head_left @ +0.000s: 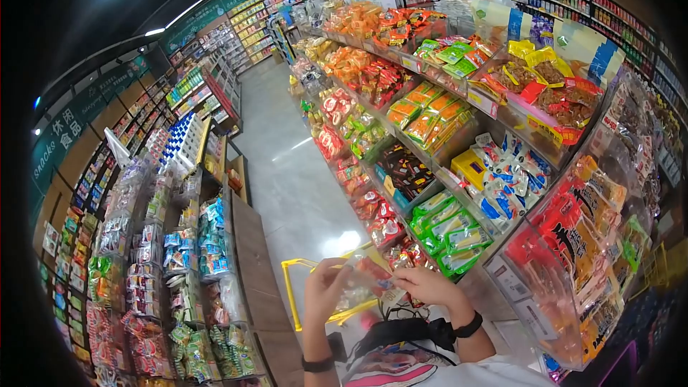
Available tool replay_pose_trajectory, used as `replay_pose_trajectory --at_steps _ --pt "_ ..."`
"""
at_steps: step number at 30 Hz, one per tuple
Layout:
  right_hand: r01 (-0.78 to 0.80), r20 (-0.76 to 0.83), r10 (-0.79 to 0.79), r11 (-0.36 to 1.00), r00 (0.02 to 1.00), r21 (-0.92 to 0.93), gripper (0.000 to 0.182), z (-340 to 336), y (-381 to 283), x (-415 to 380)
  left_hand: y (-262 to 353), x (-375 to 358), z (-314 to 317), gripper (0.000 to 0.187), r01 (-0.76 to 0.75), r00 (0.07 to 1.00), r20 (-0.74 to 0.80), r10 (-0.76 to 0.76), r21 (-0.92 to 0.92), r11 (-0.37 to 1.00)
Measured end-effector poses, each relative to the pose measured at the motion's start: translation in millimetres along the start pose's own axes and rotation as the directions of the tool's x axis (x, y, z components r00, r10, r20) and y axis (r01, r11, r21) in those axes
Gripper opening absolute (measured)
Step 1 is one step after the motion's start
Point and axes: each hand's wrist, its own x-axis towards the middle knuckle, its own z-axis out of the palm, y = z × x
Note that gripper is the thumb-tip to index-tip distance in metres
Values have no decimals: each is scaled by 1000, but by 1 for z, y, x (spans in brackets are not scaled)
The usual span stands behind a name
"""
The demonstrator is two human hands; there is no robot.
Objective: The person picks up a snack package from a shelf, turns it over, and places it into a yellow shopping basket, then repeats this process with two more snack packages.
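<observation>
Between my two hands, in front of my chest, is a small clear plastic snack packet [371, 271] with something reddish in it. My left hand [326, 288] is closed on its left side, with the fingers partly blurred. My right hand [428, 287] pinches the packet's right edge. Each wrist wears a dark band. Below and behind the packet shows the yellow frame of a shopping cart [289, 287], partly hidden by my hands. Nearest my right hand are green snack packs [448, 233] in a shelf bin.
Stepped bins on the right hold orange packs [430, 111], blue-and-white packs [507, 175] and red packs [380, 229]. A clear bin corner [527, 294] juts out close by my right arm. Another snack shelf [251, 279] lines the left. A grey floor aisle [276, 140] runs between them.
</observation>
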Motion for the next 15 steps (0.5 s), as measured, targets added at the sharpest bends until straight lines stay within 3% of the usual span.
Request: replay_pose_trajectory --at_steps 6,15 --pt "-99 59 96 993 994 58 16 9 28 7 -11 3 -7 16 30 1000 2 -30 32 999" --pt "-57 -234 79 993 969 99 20 19 55 20 -33 12 -14 15 86 995 -45 -86 -4 996"
